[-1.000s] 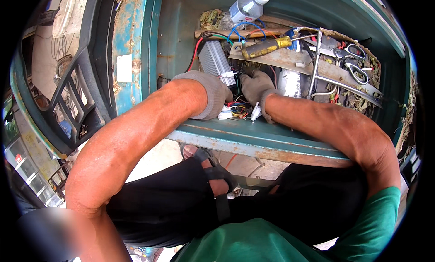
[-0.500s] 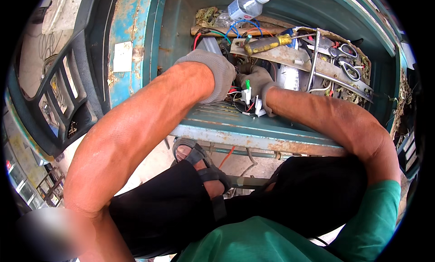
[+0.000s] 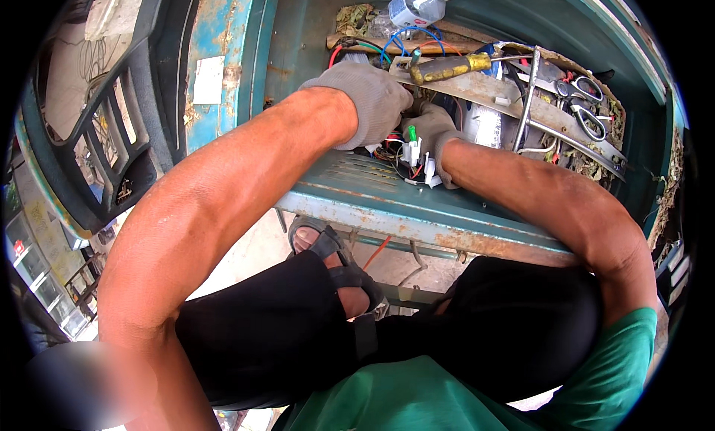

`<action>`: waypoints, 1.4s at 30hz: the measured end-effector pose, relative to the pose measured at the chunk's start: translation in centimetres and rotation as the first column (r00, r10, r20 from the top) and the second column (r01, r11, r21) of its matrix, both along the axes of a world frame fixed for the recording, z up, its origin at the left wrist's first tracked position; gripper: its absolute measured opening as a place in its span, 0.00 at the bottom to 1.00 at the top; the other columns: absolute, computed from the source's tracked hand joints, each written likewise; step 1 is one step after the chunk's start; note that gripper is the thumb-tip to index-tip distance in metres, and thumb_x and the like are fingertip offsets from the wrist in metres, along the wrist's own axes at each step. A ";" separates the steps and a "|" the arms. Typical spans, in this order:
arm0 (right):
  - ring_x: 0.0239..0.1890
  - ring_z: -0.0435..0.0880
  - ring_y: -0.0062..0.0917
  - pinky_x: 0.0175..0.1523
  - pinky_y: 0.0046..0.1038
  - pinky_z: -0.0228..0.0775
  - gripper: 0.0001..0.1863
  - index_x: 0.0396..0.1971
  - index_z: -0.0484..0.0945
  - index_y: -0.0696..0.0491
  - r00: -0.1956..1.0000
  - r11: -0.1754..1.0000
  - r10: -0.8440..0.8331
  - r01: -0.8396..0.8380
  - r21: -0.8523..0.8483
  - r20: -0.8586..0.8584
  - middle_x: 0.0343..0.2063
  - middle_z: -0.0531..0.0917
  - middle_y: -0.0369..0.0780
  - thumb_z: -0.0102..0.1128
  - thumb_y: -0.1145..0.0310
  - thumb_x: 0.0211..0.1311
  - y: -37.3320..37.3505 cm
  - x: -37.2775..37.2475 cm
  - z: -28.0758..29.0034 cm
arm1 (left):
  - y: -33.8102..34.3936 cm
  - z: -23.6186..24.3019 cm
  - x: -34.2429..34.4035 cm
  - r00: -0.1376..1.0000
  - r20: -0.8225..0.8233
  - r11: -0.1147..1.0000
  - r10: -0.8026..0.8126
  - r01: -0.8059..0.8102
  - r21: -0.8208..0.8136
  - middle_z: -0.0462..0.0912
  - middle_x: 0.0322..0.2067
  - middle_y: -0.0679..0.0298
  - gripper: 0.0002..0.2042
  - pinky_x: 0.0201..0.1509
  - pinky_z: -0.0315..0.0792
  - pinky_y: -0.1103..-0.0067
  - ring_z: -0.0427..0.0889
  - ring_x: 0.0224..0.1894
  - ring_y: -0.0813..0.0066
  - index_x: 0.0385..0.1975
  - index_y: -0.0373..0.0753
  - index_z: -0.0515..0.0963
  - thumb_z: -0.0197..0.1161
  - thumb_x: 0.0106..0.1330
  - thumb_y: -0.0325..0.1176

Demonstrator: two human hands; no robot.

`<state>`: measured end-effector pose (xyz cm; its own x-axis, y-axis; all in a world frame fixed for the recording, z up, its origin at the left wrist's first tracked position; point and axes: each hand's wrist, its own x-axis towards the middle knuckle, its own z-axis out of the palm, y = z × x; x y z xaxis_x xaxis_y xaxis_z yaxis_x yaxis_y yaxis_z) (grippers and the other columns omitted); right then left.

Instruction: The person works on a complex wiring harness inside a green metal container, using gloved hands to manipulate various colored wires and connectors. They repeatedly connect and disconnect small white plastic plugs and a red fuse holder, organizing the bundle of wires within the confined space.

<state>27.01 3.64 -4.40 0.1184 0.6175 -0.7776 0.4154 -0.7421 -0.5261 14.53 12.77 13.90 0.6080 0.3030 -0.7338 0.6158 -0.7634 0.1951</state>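
Observation:
Both hands wear grey gloves and are down inside a rusty teal metal box. My left hand covers most of a finned silver unit, its fingers curled inward on something I cannot make out. Just right of it, my right hand is bent among the wires, fingers curled and partly hidden. Below and between them are white plastic connectors, one with a green part, and a tangle of coloured wires. A yellow-handled screwdriver lies on a metal strip above my right hand.
A plastic bottle, blue wires, scissors, a metal bar and dry leaves are in the box. A black plastic frame stands at the left. My legs and sandalled foot show below the box.
My left hand has shifted up and right over the finned unit, closer to my right hand, which has drawn slightly down. The white connectors between them have moved, with a green part now showing.

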 end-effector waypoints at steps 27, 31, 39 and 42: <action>0.47 0.91 0.39 0.51 0.38 0.83 0.14 0.44 0.90 0.49 0.136 0.193 0.913 -0.975 -0.113 0.384 0.43 0.91 0.45 0.60 0.63 0.64 2.3 0.9 -5.0 | 0.1 -0.5 -0.9 0.973 -0.203 0.985 0.108 -0.132 -0.108 0.84 0.59 0.48 0.25 0.65 0.75 0.60 0.83 0.61 0.48 0.67 0.47 0.75 0.53 0.71 0.42; 0.52 0.90 0.37 0.55 0.36 0.83 0.15 0.47 0.89 0.50 0.107 0.183 0.917 -0.969 -0.167 0.385 0.48 0.89 0.45 0.59 0.63 0.68 2.9 -0.9 2.6 | 0.0 -0.1 -1.3 0.974 -0.194 0.984 0.120 -0.142 -0.105 0.84 0.58 0.48 0.24 0.64 0.76 0.60 0.83 0.60 0.49 0.66 0.46 0.76 0.53 0.71 0.42; 0.57 0.88 0.37 0.60 0.35 0.82 0.17 0.50 0.88 0.53 0.492 0.557 0.780 -0.828 -0.069 0.386 0.54 0.87 0.47 0.58 0.62 0.70 2.7 -0.5 4.2 | 0.1 -1.5 -0.8 0.982 -0.165 0.991 0.097 -0.112 -0.079 0.85 0.56 0.47 0.22 0.64 0.75 0.61 0.83 0.60 0.48 0.62 0.41 0.78 0.51 0.73 0.42; 0.54 0.89 0.41 0.59 0.38 0.82 0.18 0.48 0.88 0.55 0.385 0.421 0.851 -0.906 -0.028 0.358 0.51 0.88 0.49 0.57 0.62 0.68 3.4 -0.2 4.1 | 0.2 -1.7 -0.9 0.981 -0.171 0.990 0.096 -0.112 -0.085 0.85 0.56 0.48 0.22 0.64 0.75 0.61 0.83 0.59 0.48 0.61 0.41 0.79 0.52 0.73 0.43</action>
<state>26.77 7.03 -0.28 -0.3785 0.6047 -0.7007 0.9242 0.2057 -0.3218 13.67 12.97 12.18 0.4441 0.2828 -0.8502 0.7205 -0.6767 0.1513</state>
